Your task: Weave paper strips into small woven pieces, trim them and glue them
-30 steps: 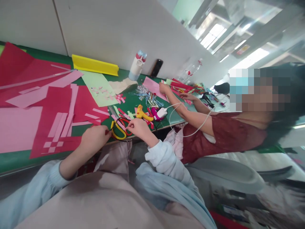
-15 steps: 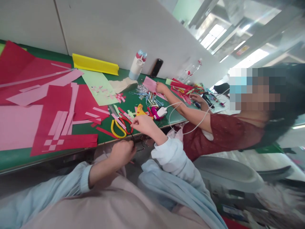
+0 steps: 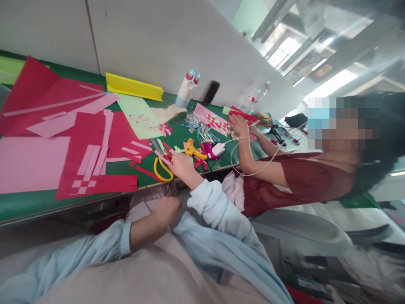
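My left hand [image 3: 167, 211] is closed in a fist below the table edge. A thin black cord [image 3: 171, 185] runs from it up toward my right hand [image 3: 184, 169]. My right hand is closed at the table edge, and what its fingers hold is hidden. Beside its fingertips lie scissors with yellow handles [image 3: 163, 170], partly covered by a pink paper strip. Just beyond my right hand is a yellow glue gun [image 3: 192, 148]. A purple device with a white plug [image 3: 215, 150] lies to its right.
Red sheets [image 3: 85, 90], a pink sheet [image 3: 31, 164] and a woven paper strip [image 3: 84, 185] cover the left. A yellow folded strip [image 3: 134, 87], a white bottle [image 3: 186, 88] and a phone [image 3: 211, 93] stand by the wall. A co-worker's hand [image 3: 239, 126] is at the right.
My right hand has shifted left and now covers more of the scissors. My left hand is slightly lower. The co-worker's hand moved right, revealing a red-and-white woven paper piece on the pink sheet.
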`<state>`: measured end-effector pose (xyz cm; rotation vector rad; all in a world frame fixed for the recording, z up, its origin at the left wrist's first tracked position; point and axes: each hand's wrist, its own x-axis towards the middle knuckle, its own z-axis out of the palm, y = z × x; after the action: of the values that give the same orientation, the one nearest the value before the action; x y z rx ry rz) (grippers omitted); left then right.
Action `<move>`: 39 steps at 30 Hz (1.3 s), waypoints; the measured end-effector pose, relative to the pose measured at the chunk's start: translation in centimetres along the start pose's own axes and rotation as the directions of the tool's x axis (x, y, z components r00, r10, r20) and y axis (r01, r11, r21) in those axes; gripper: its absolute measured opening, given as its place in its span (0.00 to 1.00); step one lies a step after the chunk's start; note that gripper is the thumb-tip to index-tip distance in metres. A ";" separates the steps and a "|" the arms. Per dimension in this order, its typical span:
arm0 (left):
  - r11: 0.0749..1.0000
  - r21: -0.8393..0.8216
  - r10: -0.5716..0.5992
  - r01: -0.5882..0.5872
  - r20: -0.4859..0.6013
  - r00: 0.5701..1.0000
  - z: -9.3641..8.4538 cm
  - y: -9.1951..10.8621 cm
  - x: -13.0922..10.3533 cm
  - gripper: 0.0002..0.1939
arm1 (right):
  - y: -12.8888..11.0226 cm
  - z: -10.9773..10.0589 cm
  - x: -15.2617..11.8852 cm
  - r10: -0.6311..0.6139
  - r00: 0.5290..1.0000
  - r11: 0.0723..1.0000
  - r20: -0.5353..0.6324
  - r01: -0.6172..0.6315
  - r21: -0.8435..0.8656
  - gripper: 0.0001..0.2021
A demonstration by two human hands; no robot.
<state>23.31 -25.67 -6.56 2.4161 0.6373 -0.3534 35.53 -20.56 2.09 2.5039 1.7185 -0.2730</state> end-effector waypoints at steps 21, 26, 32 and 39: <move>0.983 0.120 -0.089 0.135 -0.331 0.939 -11.2 -5.2 -5.4 0.33 | 0.3 0.2 -1.0 0.037 0.999 0.993 -0.015 -0.035 0.114 0.23; 0.964 0.088 -0.200 0.250 -0.376 0.905 -12.7 -7.4 -6.9 0.34 | -1.0 0.4 -1.1 0.049 0.998 0.992 0.035 -0.053 0.115 0.24; 0.931 -0.009 -0.335 0.365 -0.421 0.843 -14.7 -9.5 -9.9 0.33 | -0.7 -0.5 -0.1 0.104 0.992 0.969 0.069 -0.117 0.219 0.26; 0.866 -0.210 -0.493 0.453 -0.507 0.707 -14.9 -12.5 -12.4 0.32 | 2.2 -0.7 1.5 0.140 0.982 0.812 0.123 -0.185 0.553 0.17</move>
<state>7.77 -12.15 3.71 2.2457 1.5213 0.1856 38.21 -19.89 2.45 2.9597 1.5432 -0.9818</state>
